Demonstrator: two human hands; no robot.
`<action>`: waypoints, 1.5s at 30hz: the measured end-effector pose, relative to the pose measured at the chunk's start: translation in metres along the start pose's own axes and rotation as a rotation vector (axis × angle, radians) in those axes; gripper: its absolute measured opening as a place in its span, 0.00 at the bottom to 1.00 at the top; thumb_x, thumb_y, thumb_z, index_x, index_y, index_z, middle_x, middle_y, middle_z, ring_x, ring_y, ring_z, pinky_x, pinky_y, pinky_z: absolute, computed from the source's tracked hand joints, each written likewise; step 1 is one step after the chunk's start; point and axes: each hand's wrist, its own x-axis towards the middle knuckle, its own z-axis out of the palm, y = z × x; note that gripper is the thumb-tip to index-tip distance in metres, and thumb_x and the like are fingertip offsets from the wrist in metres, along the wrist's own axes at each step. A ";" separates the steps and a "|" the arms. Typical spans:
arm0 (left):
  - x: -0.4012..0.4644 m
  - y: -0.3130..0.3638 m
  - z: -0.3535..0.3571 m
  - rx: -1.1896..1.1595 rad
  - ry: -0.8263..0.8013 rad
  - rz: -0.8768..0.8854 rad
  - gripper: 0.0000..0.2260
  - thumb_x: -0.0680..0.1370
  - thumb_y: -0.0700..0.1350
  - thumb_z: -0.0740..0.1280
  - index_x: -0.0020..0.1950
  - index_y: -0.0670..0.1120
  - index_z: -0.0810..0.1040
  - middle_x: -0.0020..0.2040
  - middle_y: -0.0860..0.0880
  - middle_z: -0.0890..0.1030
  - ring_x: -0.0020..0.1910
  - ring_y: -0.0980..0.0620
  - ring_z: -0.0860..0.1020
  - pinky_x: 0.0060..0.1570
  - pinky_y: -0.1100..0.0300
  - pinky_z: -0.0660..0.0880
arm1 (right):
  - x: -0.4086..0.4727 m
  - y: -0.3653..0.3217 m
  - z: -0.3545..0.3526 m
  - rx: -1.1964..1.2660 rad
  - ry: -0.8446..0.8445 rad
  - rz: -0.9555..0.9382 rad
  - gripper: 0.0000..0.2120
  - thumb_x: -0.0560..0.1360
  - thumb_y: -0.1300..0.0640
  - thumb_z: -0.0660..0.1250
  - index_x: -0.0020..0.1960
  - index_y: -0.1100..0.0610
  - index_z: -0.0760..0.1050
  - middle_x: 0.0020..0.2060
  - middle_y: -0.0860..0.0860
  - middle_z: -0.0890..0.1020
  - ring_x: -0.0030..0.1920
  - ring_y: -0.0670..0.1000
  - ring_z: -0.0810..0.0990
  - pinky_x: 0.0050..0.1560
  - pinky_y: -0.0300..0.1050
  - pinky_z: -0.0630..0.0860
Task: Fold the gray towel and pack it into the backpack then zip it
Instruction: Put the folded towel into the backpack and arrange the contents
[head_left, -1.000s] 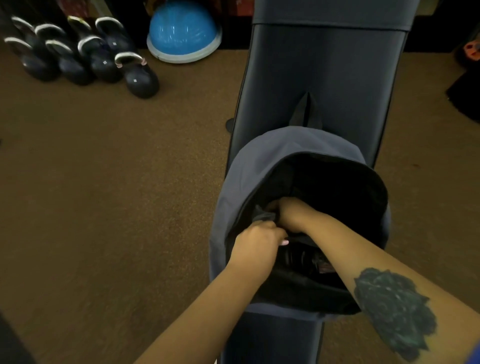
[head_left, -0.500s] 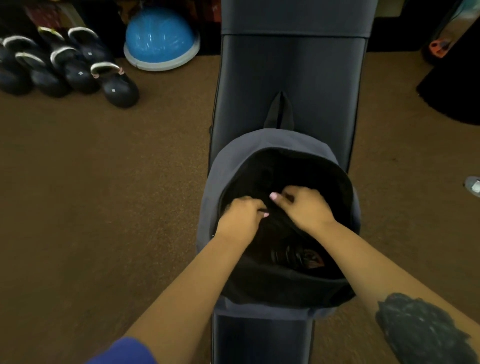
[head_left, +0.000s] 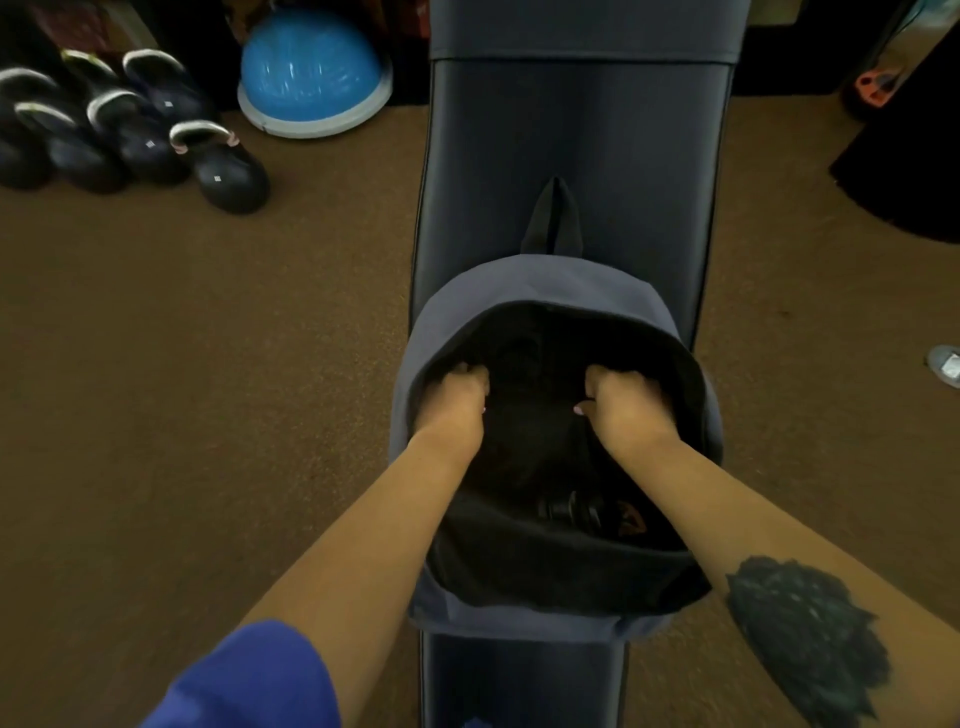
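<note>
Both fists inside open backpack (head_left: 545, 291), left hand (head_left: 457, 402), right hand (head_left: 621, 410), apparently gripping dark fabric.

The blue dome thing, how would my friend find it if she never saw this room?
Start at the long dark bench running up the middle. Look left of its far end, on the brown carpet by the wall. The blue dome sits beside black kettlebells; it alone is bright blue with a pale rim.

Inside the open backpack (head_left: 550, 296) all is too dark to show a gray towel. Both hands' fingertips curl out of sight under its rim, left hand (head_left: 457, 402), right hand (head_left: 626, 405). The table (head_left: 576, 130) runs past the frame's top and bottom edges.
</note>
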 end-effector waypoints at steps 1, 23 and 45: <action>0.001 0.000 0.001 -0.025 0.023 -0.029 0.13 0.76 0.36 0.63 0.60 0.43 0.72 0.61 0.41 0.73 0.57 0.42 0.74 0.53 0.53 0.72 | -0.001 0.000 0.000 -0.009 0.014 0.002 0.12 0.77 0.55 0.65 0.59 0.58 0.73 0.53 0.59 0.79 0.54 0.60 0.78 0.53 0.53 0.75; -0.115 0.014 0.028 0.163 -0.189 0.376 0.16 0.79 0.55 0.58 0.65 0.53 0.72 0.61 0.51 0.78 0.64 0.50 0.72 0.71 0.51 0.53 | -0.064 0.014 0.029 0.709 -0.611 0.428 0.44 0.68 0.51 0.75 0.76 0.55 0.56 0.74 0.55 0.61 0.73 0.58 0.61 0.68 0.51 0.63; -0.129 0.004 0.024 0.058 -0.136 0.423 0.16 0.80 0.55 0.56 0.61 0.52 0.76 0.58 0.51 0.80 0.63 0.51 0.72 0.67 0.55 0.55 | -0.046 -0.073 0.018 0.040 -0.317 -0.194 0.40 0.65 0.51 0.73 0.74 0.43 0.60 0.71 0.54 0.60 0.65 0.58 0.70 0.60 0.49 0.74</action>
